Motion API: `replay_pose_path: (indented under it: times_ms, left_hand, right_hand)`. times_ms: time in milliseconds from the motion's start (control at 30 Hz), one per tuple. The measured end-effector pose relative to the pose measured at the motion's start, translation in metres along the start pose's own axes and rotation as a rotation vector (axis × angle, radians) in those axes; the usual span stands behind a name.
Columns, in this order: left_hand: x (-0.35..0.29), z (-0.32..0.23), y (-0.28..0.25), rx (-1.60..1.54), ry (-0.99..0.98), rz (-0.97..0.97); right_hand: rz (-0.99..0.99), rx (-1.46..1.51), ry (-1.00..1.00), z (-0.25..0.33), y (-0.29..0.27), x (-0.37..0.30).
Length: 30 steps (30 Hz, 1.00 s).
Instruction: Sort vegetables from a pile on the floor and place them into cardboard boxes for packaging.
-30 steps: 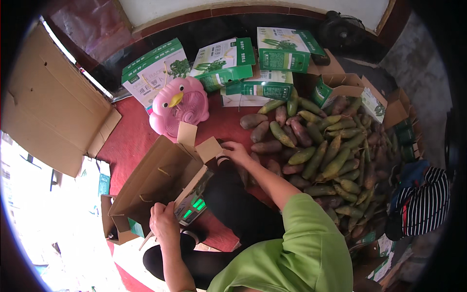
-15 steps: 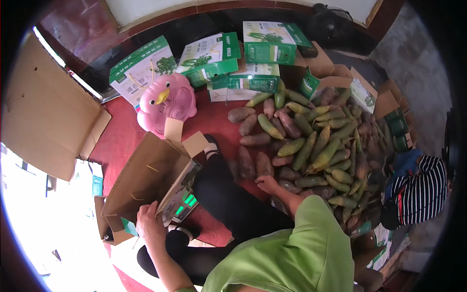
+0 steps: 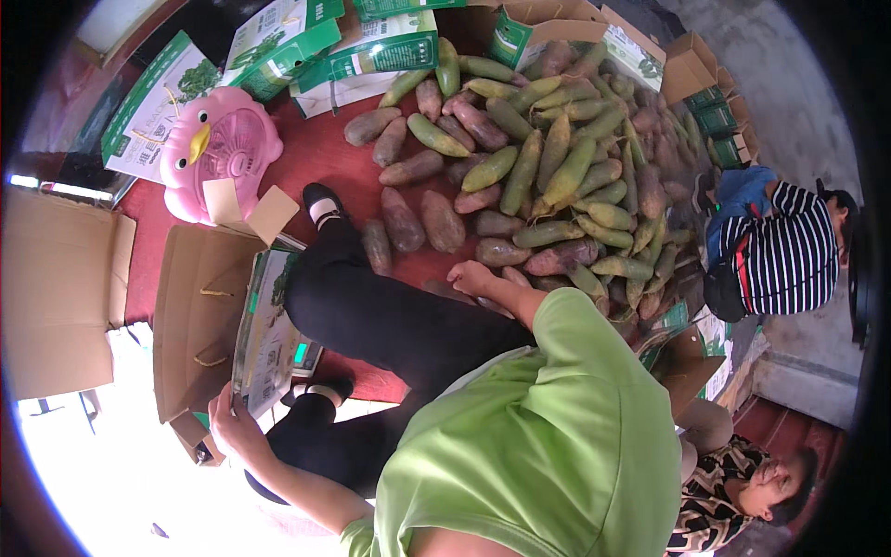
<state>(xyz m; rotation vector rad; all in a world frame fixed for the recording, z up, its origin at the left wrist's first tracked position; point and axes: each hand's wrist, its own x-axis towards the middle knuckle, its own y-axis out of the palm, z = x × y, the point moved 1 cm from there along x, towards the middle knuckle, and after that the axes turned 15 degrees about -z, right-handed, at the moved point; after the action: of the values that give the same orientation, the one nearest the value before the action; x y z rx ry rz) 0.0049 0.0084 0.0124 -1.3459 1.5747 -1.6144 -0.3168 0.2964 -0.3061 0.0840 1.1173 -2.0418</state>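
My left hand (image 3: 234,422) is closed on the near edge of an open cardboard carton (image 3: 197,320), its fingers at the printed side panel. The carton stands tilted by a scale (image 3: 302,356) whose lit green display shows beside my leg. My right hand (image 3: 471,278) is low over the near edge of a vegetable heap, fingers loosely bent and nothing visible in them. Close to it lie purple-brown roots (image 3: 443,223), some partly hidden under my forearm. Long green radishes (image 3: 566,176) are piled beyond, mixed with more purple-brown ones.
A pink bird-shaped plastic basket (image 3: 223,153) and several green-and-white cartons (image 3: 148,121) line the far side. A flattened cardboard sheet (image 3: 65,288) is at left. A person in a striped shirt (image 3: 780,251) is at right; another in a patterned top (image 3: 719,492) is lower right.
The view has swung right, so the heap and boxes sit further left and higher. My left hand stays on the carton's edge; my right hand remains low by the roots. The lower-right person has come into view.
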Motion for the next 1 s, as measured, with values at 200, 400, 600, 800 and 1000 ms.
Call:
replay_pose_path:
  times_ms: [200, 400, 600, 800, 1000]
  left_hand:
    - [-0.002, 0.010, 0.009, -0.040, 0.048, -0.067]
    - [-0.004, 0.008, 0.006, 0.054, 0.019, -0.031]
    - [-0.001, 0.002, 0.007, -0.020, 0.034, -0.067]
    - [-0.006, 0.018, 0.017, 0.042, 0.099, -0.130]
    - [-0.010, 0.008, 0.014, 0.068, 0.043, -0.124]
  right_hand:
    - [-0.244, 0.135, 0.019, -0.047, -0.008, 0.005]
    - [-0.784, 0.325, 0.496, -0.078, -0.078, 0.002]
    - [-1.245, 0.557, 0.709, -0.099, -0.145, 0.017]
    - [-1.486, 0.973, 0.562, -0.123, -0.169, 0.054]
    - [-1.531, 1.010, 0.734, -0.117, -0.178, 0.071]
